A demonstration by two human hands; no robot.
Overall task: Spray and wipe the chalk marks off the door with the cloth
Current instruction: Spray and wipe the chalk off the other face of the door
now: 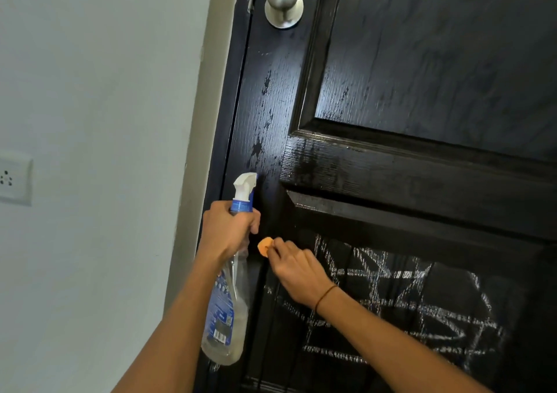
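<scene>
A black panelled door (422, 166) fills the right of the view. White chalk marks (401, 299) cover its lower panel. My left hand (227, 231) grips the neck of a clear spray bottle (227, 311) with a white and blue nozzle that points at the door's left stile. My right hand (297, 272) holds a small orange cloth (265, 246) against the door, just left of the chalk. Most of the cloth is hidden under the fingers. The upper door looks wet and streaked.
A round silver door knob (283, 0) sits near the top. A beige door frame (196, 151) runs down beside a white wall (90, 121), which carries a wall socket (13, 178) at the left edge.
</scene>
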